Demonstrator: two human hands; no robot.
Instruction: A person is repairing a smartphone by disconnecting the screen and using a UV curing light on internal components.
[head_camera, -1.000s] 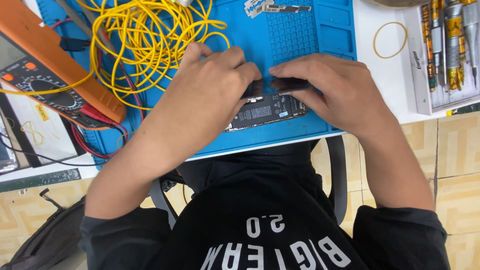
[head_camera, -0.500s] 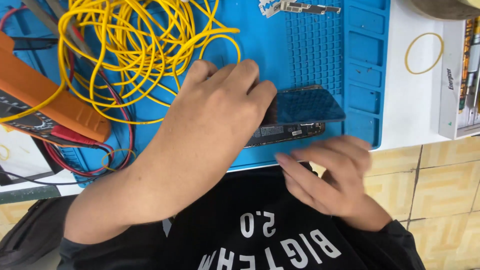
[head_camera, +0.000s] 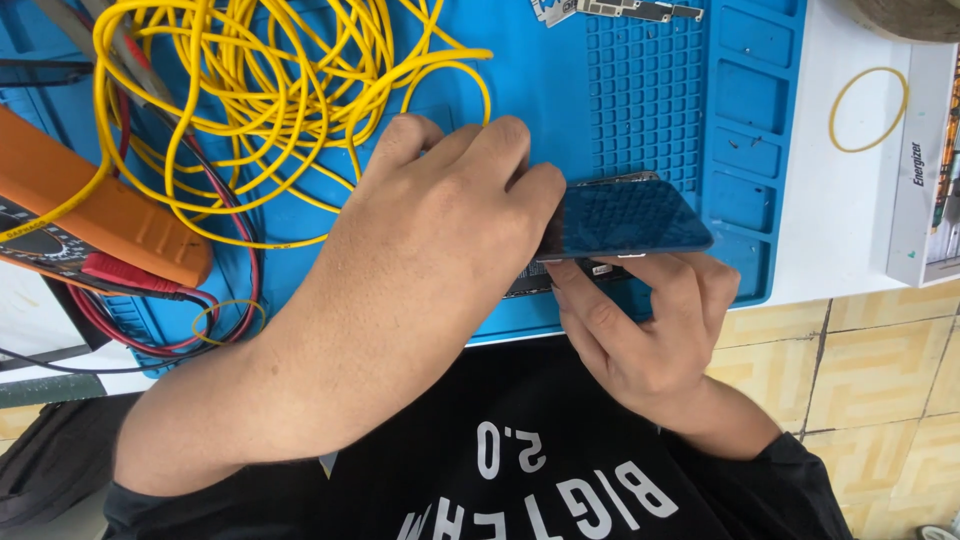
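A dark smartphone (head_camera: 625, 218) lies at the near edge of a blue silicone work mat (head_camera: 650, 90), its glossy screen lifted slightly above the body underneath. My left hand (head_camera: 440, 220) covers the phone's left part and presses it down with fingers curled over it. My right hand (head_camera: 650, 330) comes from below the table edge, its fingers gripping the phone's near edge and right end.
A tangle of yellow cable (head_camera: 270, 90) lies on the mat's left half. An orange multimeter (head_camera: 90, 215) with red leads sits at far left. Small metal parts (head_camera: 620, 10) lie at the mat's top. A yellow rubber band (head_camera: 868, 108) and a white tray (head_camera: 925, 170) are at right.
My right hand came off the top of the phone, dropped below the table edge, then rose to grip the phone from beneath. The screen now shows, lifted. My left hand stayed put.
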